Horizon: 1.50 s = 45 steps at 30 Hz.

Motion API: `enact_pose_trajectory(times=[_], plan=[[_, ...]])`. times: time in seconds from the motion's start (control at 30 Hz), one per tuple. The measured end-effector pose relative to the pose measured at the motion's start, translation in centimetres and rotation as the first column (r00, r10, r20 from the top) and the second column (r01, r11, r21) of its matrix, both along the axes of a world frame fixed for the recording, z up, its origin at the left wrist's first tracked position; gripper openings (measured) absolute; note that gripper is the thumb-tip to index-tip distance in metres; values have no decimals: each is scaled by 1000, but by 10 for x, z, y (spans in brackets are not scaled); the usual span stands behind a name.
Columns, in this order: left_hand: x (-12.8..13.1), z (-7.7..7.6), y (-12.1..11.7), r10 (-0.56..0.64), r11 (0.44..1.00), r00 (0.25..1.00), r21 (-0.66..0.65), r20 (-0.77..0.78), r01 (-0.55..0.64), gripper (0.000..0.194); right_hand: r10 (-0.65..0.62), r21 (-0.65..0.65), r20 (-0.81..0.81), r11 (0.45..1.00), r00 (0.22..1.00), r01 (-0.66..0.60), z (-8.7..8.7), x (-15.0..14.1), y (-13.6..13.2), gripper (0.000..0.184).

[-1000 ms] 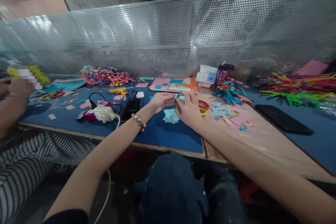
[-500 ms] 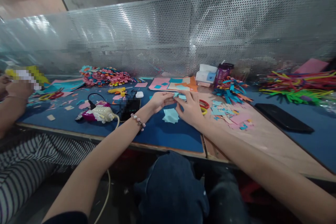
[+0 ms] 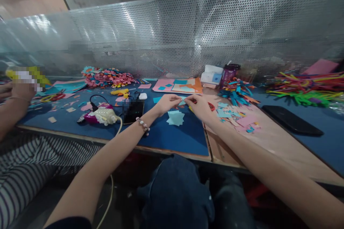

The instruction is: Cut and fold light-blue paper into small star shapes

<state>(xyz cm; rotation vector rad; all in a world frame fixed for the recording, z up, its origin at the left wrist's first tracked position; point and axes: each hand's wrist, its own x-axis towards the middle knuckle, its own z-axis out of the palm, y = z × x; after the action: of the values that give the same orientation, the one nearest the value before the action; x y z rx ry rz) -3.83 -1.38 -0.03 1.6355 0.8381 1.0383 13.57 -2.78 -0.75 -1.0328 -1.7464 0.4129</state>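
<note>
- yellow material, partly blurred, is near a co-worker's hand at your far left, well apart from your own work.
- a glue gun lies beyond the power block, whose pale cord drops over the edge of the bench; a knee or forearm catching that cord could drag the block.
- your left hand has its grip together, thumb and fingertips clamped on one side of the pale blue piece. the beaded bracelet hangs low enough that it might brush loose paper.
- the piece is raised between your hands, just beyond the star-like paper stack; uneven pulling could crease or tear it, and a dropping wrist could skew the stack.
- your right hand also has its grip together, pinching the other side; too light a pinch might let the thin paper slip.
- the red loop sits just beside that hand, and the scraps lie farther right; a sideways sweep could knock or mix them.
</note>
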Motion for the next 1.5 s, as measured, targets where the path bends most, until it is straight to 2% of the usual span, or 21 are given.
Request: enact_pose_trajectory(times=[0.23,0.43,0.63,0.93,1.27,1.5], plan=[[-1,4,-3,6,1000,1000,7,-22,-6,28,-43,-4,-46,999,998,43,-2,0,4,19],[-3,2,3,73,997,997,30,-11,-72,21,44,-77,-71,996,996,-50,-5,4,11,20],[-5,3,1,93,994,996,49,2,-93,22,156,-108,-90,980,984,-166,-4,5,9,22],[-3,2,0,34,998,998,62,-45,-31,22,95,-18,-63,995,993,-96,1,-1,1,29],[-8,5,2,2,995,985,97,-170,15,25,78,-181,-113,979,991,-98,7,0,3,31],[-11,6,5,35,998,993,62,-115,-28,24,144,-127,-29,981,989,-147,7,1,2,32]])
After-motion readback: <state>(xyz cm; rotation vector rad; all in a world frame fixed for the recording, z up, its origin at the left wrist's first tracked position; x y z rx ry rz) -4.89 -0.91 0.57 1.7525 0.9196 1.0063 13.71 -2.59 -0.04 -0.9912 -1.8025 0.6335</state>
